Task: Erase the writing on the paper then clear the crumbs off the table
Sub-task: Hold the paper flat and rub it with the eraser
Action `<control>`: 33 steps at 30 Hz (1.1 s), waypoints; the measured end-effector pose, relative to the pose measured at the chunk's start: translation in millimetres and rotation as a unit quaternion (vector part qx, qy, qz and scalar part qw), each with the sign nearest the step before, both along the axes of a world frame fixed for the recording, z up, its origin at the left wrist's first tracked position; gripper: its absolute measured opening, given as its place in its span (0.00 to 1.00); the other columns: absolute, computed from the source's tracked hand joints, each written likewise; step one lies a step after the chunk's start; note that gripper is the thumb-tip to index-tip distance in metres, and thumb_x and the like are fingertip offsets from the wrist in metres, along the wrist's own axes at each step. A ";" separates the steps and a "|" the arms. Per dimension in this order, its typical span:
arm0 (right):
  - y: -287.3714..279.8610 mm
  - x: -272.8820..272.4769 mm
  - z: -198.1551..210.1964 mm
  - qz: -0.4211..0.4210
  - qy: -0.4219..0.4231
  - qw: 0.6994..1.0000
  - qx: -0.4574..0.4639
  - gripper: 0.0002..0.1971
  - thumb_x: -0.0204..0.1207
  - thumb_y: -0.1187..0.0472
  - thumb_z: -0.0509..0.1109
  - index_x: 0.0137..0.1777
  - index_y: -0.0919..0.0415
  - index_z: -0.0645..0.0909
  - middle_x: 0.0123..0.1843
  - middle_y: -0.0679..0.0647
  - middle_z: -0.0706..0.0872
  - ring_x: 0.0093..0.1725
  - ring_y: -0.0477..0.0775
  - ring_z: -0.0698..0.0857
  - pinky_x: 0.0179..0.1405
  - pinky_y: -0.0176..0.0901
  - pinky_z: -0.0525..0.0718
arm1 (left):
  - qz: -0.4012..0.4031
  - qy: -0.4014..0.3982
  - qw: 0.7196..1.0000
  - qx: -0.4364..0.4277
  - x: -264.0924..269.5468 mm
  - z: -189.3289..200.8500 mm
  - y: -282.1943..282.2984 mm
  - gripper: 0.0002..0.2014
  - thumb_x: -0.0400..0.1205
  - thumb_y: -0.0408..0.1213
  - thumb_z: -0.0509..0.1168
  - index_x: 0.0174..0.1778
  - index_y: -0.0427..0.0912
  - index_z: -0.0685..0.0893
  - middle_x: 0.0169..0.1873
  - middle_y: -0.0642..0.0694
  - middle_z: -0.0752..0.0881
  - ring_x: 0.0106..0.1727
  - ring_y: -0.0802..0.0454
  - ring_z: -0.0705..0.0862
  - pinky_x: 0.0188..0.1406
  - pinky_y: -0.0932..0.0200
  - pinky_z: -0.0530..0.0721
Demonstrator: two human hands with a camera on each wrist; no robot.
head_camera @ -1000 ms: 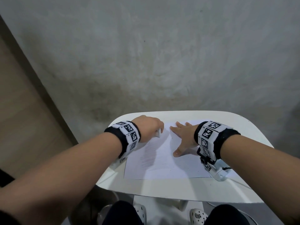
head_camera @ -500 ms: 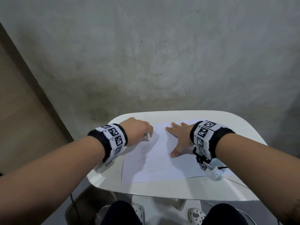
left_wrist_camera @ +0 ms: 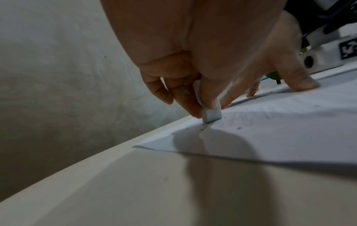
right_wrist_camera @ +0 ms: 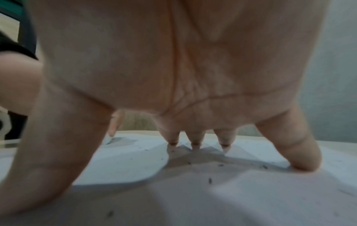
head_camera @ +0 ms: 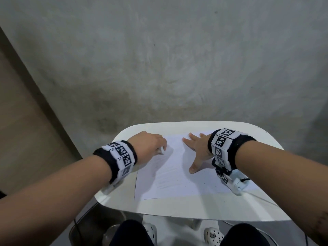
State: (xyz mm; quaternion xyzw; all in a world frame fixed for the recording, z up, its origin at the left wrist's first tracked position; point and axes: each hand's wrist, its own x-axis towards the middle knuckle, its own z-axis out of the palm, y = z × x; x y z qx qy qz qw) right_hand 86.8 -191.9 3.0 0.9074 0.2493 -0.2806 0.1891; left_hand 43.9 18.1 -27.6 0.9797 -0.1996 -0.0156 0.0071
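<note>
A white sheet of paper lies on the small white table. My left hand pinches a white eraser and presses its tip on the paper near the sheet's far left corner; in the left wrist view the eraser stands on the sheet with faint pencil marks beside it. My right hand lies flat with spread fingers on the paper's far right part, holding it down. Dark eraser crumbs are scattered on the paper under that hand.
The table's rounded left edge is close to my left wrist. A grey concrete wall stands right behind the table. My knees and white shoes show under the near edge, and a cable runs off to the right.
My left hand with the eraser slid left across the paper's top toward the sheet's left edge. The right hand stayed spread on the paper.
</note>
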 end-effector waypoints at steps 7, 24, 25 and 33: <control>1.7 0.4 -2.0 -0.005 -0.002 1.000 -0.002 0.60 0.67 0.30 0.69 0.83 0.47 0.28 0.85 0.51 0.30 0.85 0.63 0.43 0.79 0.65 0.54 | -0.037 0.026 0.995 0.094 2.7 22.4 -2.4 0.08 0.81 0.41 0.63 0.54 0.55 0.83 0.49 0.58 0.86 0.47 0.51 0.82 0.50 0.58 0.76; 2.4 -2.4 -4.0 0.000 -0.014 1.000 -0.004 0.59 0.67 0.29 0.69 0.83 0.46 0.29 0.85 0.50 0.30 0.85 0.61 0.44 0.79 0.64 0.54 | -0.062 0.013 0.993 0.099 -4.5 11.4 12.9 0.06 0.81 0.42 0.64 0.51 0.54 0.84 0.45 0.57 0.88 0.47 0.51 0.82 0.54 0.56 0.76; 2.2 -2.8 -4.6 0.000 -0.015 1.000 -0.002 0.59 0.67 0.30 0.69 0.83 0.46 0.29 0.85 0.50 0.30 0.85 0.62 0.44 0.79 0.64 0.53 | -0.056 0.041 0.992 0.110 -7.4 12.6 18.9 0.06 0.80 0.41 0.64 0.50 0.54 0.84 0.43 0.58 0.88 0.46 0.51 0.83 0.54 0.55 0.77; 4.1 -6.4 -4.0 0.000 -0.022 1.000 -0.011 0.58 0.69 0.30 0.67 0.83 0.48 0.28 0.85 0.52 0.31 0.85 0.62 0.44 0.79 0.64 0.54 | -0.053 -0.022 0.993 0.103 15.3 20.3 -22.4 0.10 0.82 0.42 0.63 0.58 0.56 0.82 0.52 0.56 0.87 0.54 0.49 0.82 0.61 0.53 0.74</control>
